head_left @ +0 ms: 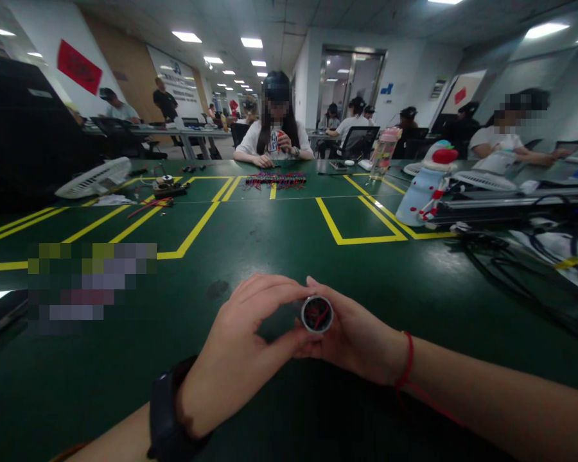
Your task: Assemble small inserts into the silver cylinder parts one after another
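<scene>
Between my two hands is a short round tube (316,314) with a pale metallic rim, its open end facing me. Red and dark wires show inside it. My left hand (250,327), with a dark band on the wrist, pinches the tube's rim between thumb and fingertips from the left. Around the tube's right side and back, my right hand (354,327) is closed, and a red cord circles that wrist. The far end of the tube is hidden by my fingers. Both hands are above the green table (270,250).
Across the table sits a person (274,138) behind a row of red and blue wired parts (275,181). A blue bottle (417,192), a pink-lidded bottle (385,154) and black cables (505,276) lie to the right. At left are a white fan (94,178) and loose wires (151,204).
</scene>
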### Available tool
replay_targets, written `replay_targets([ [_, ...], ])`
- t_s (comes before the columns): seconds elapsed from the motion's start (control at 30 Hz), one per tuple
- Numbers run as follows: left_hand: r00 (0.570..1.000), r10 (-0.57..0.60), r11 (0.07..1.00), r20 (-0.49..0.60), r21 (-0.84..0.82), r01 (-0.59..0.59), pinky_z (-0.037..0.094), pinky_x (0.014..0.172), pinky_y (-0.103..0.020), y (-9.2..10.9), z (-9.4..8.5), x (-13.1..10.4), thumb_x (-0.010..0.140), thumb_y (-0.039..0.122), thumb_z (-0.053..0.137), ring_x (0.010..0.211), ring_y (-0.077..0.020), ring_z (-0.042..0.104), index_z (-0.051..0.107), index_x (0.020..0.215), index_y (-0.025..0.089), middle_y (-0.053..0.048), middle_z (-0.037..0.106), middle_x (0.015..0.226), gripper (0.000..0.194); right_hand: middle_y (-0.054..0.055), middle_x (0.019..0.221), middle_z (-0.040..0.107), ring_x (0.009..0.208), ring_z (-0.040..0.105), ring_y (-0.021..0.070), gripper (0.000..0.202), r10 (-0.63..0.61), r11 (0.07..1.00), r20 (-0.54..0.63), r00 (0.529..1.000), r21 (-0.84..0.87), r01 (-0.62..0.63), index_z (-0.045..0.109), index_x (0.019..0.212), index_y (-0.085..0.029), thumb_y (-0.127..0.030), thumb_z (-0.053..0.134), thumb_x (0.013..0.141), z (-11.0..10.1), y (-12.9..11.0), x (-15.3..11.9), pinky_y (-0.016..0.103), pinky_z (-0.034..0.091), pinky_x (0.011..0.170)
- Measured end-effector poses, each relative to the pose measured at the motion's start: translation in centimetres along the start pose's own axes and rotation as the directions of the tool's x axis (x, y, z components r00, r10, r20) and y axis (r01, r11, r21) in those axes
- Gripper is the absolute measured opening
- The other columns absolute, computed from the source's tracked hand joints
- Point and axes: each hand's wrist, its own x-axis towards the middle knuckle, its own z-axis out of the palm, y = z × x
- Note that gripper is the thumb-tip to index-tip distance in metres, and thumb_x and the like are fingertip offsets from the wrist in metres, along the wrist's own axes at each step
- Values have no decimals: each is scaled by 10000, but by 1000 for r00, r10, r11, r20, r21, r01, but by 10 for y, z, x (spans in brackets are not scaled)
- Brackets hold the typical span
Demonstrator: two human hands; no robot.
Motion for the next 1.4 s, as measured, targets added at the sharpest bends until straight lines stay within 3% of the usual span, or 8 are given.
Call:
replay_targets([
  [0.27,910,-402,910,-102,71,409,427,636,-293,-4,-8,5,763,445,626,726,-181,592,597,868,213,-7,660,803,257,102,1095,587,972,584,175,487,-179,966,-70,981,-200,162,571,1069,-144,-559,428,859,7,-12,-13,363,439,881],
  [0.4,647,-659,604,383,-242,759,360,475,-216,-8,-11,9,790,604,495,577,-147,605,586,776,154,-31,656,674,459,99,1149,574,1012,563,163,451,-285,891,-78,955,-389,234,578,1091,-155,-523,477,851,10,-17,-16,344,425,909],
  [0.5,382,-478,102,791,-382,918,316,402,-155,-7,-7,8,832,625,373,549,-129,643,612,786,121,-59,674,674,560,76,984,621,866,585,124,401,-287,839,-3,958,-483,251,615,992,-131,-489,504,848,10,-14,-13,311,439,869],
  [0.63,287,-315,-209,905,-361,909,330,358,-133,-3,0,6,847,603,357,488,-105,634,636,750,103,-57,671,637,581,34,821,619,713,563,74,322,-254,851,0,967,-475,223,621,896,-121,-427,534,845,12,-9,-12,246,457,770],
  [0.77,360,-377,-61,853,-411,910,300,374,-130,2,0,7,857,588,378,502,-78,590,652,799,113,-52,666,681,551,41,902,626,740,583,74,320,-215,862,-3,977,-471,188,605,983,-140,-410,582,812,7,-16,-13,233,476,724],
  [1.0,900,-308,936,308,-70,344,437,746,-298,-25,6,17,867,410,501,822,-170,567,694,835,225,-22,619,873,269,56,1193,556,1072,559,153,470,-524,394,224,822,-791,467,546,1158,-220,-176,685,710,-18,-30,-2,361,443,983],
  [1.1,946,-207,975,249,126,180,422,827,-344,-41,10,22,882,330,489,910,-196,554,703,909,246,-37,605,936,231,56,1183,547,1093,541,156,412,-589,192,280,758,-863,468,561,1142,-223,-146,637,744,-27,-27,7,369,431,1006],
  [1.4,974,-225,974,14,12,225,473,752,-322,-29,13,23,875,412,501,884,-176,568,601,1144,238,-54,574,1069,336,68,1192,532,1089,557,150,652,-618,307,216,756,-819,485,349,1232,-238,-151,694,685,-32,-21,15,344,464,969],
])
